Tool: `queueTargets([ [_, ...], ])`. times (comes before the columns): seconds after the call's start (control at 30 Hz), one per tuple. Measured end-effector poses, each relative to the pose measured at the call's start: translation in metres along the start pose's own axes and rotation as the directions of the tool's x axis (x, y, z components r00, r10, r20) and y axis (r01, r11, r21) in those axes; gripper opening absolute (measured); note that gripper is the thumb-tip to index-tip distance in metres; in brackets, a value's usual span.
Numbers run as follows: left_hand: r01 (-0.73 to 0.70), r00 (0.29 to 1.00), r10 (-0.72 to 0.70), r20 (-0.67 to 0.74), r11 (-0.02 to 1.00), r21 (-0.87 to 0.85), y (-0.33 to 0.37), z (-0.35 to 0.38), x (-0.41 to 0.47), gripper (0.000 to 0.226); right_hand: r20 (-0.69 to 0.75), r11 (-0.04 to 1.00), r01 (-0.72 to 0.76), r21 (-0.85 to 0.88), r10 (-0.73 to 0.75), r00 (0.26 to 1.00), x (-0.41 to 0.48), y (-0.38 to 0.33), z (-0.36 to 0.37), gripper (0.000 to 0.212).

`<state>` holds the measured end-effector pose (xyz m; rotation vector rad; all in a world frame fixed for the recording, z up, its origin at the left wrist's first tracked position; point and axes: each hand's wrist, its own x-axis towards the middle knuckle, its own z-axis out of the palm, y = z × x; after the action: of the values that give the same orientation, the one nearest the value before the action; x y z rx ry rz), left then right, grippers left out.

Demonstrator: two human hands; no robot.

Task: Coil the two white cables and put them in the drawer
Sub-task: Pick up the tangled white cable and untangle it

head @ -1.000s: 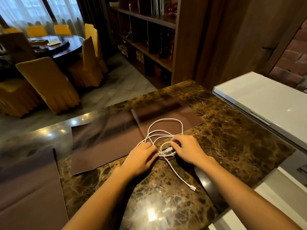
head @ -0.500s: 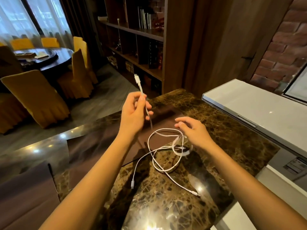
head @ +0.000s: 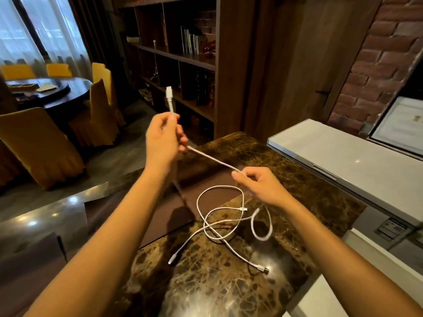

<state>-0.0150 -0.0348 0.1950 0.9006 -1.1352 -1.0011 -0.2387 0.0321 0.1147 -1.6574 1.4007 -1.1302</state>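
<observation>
At frame centre, the left hand (head: pixel 163 136) and right hand (head: pixel 258 185) each pinched one white cable (head: pixel 211 159) (pulled taut between them); the other cable (head: pixel 219 216) lay looped on the marble table (head: pixel 206 282) below.

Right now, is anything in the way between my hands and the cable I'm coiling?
Nothing visible. The left hand and right hand both grip the raised cable already. Its slack, though, lies looped with the second cable on the marble counter. No drawer is identifiable.
</observation>
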Motion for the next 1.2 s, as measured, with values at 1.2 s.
queueTargets([
  [1.2,0.081,0.956,-0.128,0.263,0.98,0.182,-0.018,-0.01,-0.09,0.025,0.029,0.699,-0.199,0.687,0.248,0.968,0.006,-0.071,-0.01,0.019],
])
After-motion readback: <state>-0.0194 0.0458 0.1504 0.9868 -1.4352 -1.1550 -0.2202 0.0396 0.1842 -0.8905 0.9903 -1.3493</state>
